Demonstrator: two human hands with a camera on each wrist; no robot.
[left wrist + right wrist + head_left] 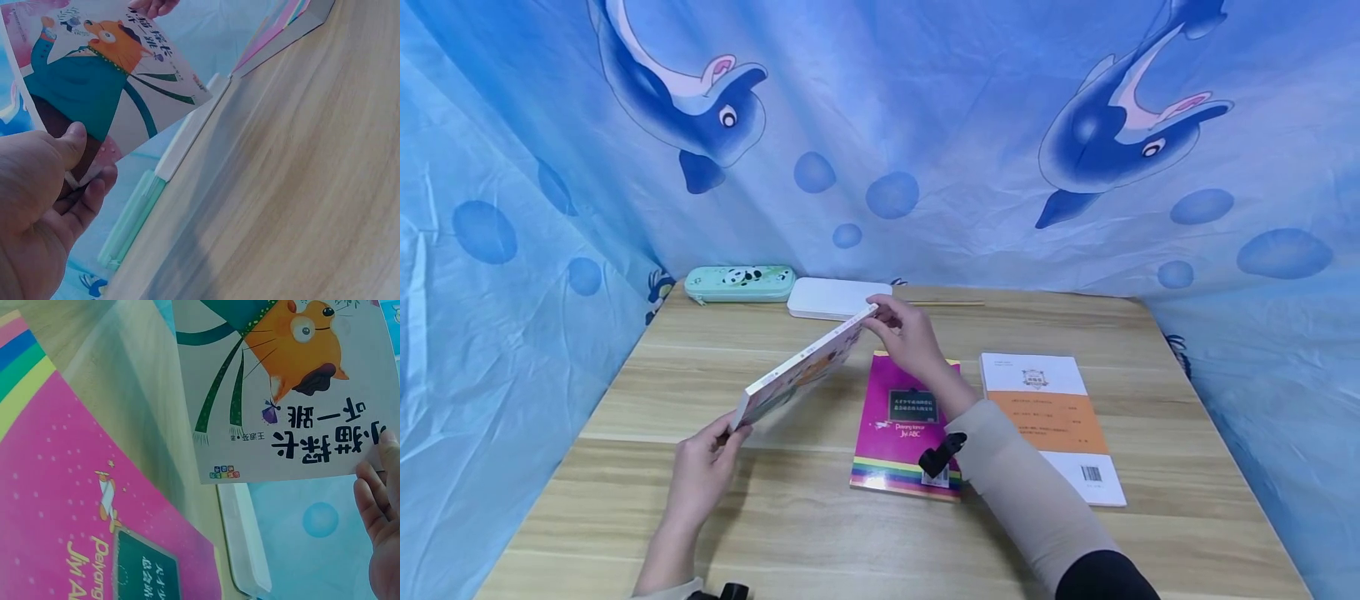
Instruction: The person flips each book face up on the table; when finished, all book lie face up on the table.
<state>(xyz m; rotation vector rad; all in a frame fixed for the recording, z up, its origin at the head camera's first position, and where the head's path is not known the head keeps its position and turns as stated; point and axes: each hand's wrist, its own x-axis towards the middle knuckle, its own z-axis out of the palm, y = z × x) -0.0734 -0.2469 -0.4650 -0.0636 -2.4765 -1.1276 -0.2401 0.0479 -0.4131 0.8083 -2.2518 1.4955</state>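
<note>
Both hands hold one thin picture book (808,360) tilted above the table, its spine edge upward in the head view. My left hand (703,471) pinches the lower near corner, thumb on the cover in the left wrist view. At the opposite end, my right hand (910,337) pinches the upper far corner. The cover shows an orange cat (306,344) in green clothing and dark Chinese lettering. Below the right forearm lies a pink book (880,417) with rainbow stripes, partly hidden by the arm.
A white-and-orange book (1037,421) lies face down at the right. Along the back stand a mint panda pencil case (741,285) and a white case (827,298), with a thin stick (951,303) beside them. A blue dolphin curtain (925,125) surrounds the wooden table (625,467).
</note>
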